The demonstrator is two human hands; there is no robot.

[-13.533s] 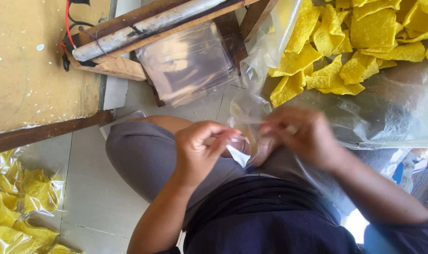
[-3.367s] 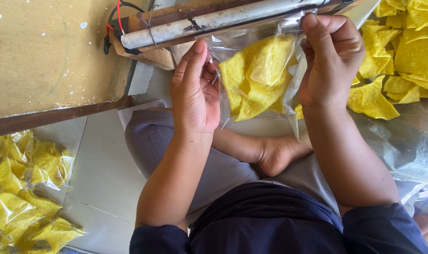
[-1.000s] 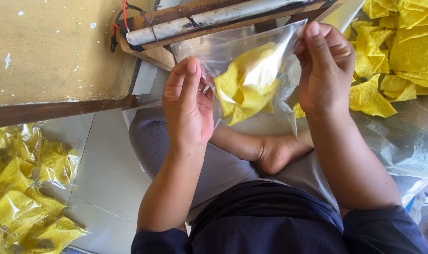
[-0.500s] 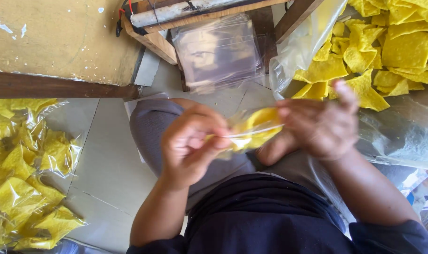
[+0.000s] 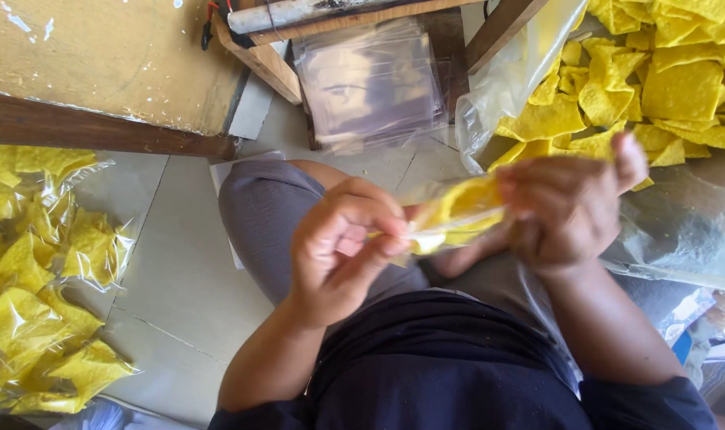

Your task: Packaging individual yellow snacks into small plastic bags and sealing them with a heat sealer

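Both hands hold one small clear bag of yellow chips (image 5: pixel 456 213) over my lap. My left hand (image 5: pixel 342 243) pinches its left end between thumb and fingers. My right hand (image 5: pixel 566 203) grips the right end and is blurred by motion. The bag lies roughly level between the two hands, edge-on to the camera. I sit on the floor with a bent knee in grey cloth (image 5: pixel 271 211) under the hands.
Several sealed bags of yellow chips (image 5: pixel 40 279) lie on the tiled floor at left. A big open plastic sack of loose yellow chips (image 5: pixel 657 80) fills the upper right. A stack of empty clear bags (image 5: pixel 370 80) sits under a wooden frame holding a heat sealer bar (image 5: pixel 299 12).
The bag came down from the sealer bar to my lap and turned from upright to level. Both hands lowered with it and still hold its ends.
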